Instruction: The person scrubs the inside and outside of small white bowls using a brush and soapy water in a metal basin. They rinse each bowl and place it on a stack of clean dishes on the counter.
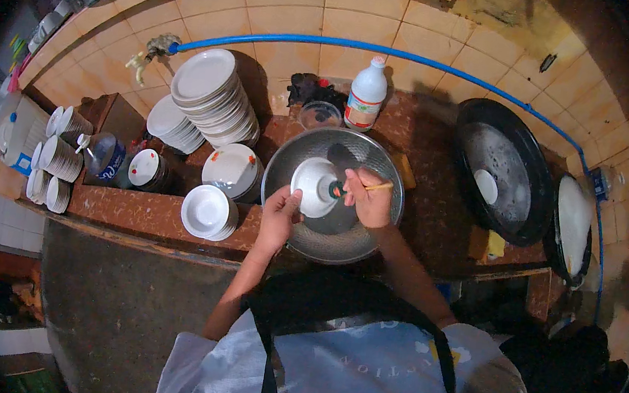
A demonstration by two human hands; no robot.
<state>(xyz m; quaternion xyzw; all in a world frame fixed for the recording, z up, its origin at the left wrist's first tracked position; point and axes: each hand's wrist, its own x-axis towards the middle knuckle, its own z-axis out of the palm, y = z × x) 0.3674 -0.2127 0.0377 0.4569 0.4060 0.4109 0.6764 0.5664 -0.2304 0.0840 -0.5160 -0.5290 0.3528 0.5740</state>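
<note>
My left hand point(278, 216) grips the rim of a white bowl point(311, 179), thumb on the near side. The bowl is tilted over a large dimpled metal basin point(337, 251). In my right hand point(370, 199) is a thin tool with a light wooden handle point(379, 186), perhaps a brush; my fingers cover most of it. Its far end meets the bowl near a dark green and orange patch point(337, 189). I cannot tell whether that patch belongs to the tool or the bowl. Left of the basin stand stacked white bowls point(206, 211) and floral-patterned dishes point(231, 167).
Tall plate stacks point(205, 78) stand back left. Farther left are a plastic bottle point(103, 158) and several cup stacks point(61, 158). Behind the basin is a white bottle point(366, 96). A black tub point(534, 215) at right holds sudsy water and a white dish point(486, 187). A blue hose point(329, 41) spans the wall.
</note>
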